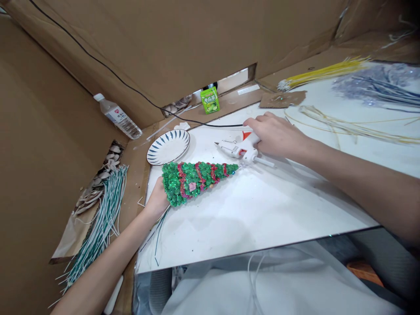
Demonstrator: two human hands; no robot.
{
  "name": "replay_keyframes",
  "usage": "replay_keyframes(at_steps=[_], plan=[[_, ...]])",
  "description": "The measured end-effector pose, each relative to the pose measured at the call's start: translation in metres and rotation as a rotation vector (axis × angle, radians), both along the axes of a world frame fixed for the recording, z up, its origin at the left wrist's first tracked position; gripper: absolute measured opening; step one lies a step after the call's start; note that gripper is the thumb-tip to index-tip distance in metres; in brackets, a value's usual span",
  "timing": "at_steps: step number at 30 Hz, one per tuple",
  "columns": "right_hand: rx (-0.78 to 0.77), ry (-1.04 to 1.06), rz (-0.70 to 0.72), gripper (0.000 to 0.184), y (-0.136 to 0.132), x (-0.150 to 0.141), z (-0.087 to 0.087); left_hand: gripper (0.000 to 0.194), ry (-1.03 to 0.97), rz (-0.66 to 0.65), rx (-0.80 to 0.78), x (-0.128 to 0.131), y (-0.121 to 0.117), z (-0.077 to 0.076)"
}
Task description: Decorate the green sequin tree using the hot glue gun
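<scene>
A small green glittery Christmas tree lies tilted on its side over the white board, its tip pointing right. Red garland winds round it, and a pink piece sits on its side. My left hand grips the tree at its wide base, with the fingers mostly hidden behind it. Thin dark green and pale stems trail below that hand. My right hand is closed round the handle of a white hot glue gun. The gun's nozzle points left, above the tree, and a glue stick juts from its rear.
A white plate with blue strokes stands behind the tree. Farther back are a green box and a leaning water bottle. Green-white stems lie left; yellow stems lie far right. A black cord reaches the glue gun. Cardboard walls surround the board.
</scene>
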State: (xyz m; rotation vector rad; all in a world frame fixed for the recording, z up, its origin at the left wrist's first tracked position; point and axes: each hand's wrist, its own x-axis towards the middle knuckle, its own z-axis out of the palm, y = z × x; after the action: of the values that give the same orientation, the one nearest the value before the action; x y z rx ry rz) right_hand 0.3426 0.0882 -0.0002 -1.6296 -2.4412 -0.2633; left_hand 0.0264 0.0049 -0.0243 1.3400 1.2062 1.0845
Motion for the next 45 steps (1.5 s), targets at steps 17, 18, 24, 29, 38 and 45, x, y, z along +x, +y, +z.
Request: replay_keyframes(at_steps=[17,18,24,29,38,45], plan=[[-0.052,0.096,0.036,0.057,0.011,0.004,-0.009,0.029,-0.079,0.071,-0.020,0.005,-0.003,0.003],[-0.067,0.111,0.044,0.058,0.012,0.004,-0.010,0.030,-0.072,0.052,-0.028,0.006,-0.003,0.003],[-0.199,0.201,0.047,0.063,0.018,0.005,-0.008,0.033,-0.025,0.032,-0.026,0.005,-0.004,0.001],[-0.070,0.297,-0.016,0.051,0.019,0.023,0.015,0.036,0.016,0.030,-0.055,0.005,-0.004,0.002],[-0.149,0.171,-0.537,0.036,0.015,0.065,0.053,0.037,0.024,-0.034,-0.086,0.011,-0.006,0.015],[-0.419,0.115,-0.450,0.016,0.034,0.079,0.033,0.037,0.044,-0.087,-0.133,0.010,-0.007,0.021]])
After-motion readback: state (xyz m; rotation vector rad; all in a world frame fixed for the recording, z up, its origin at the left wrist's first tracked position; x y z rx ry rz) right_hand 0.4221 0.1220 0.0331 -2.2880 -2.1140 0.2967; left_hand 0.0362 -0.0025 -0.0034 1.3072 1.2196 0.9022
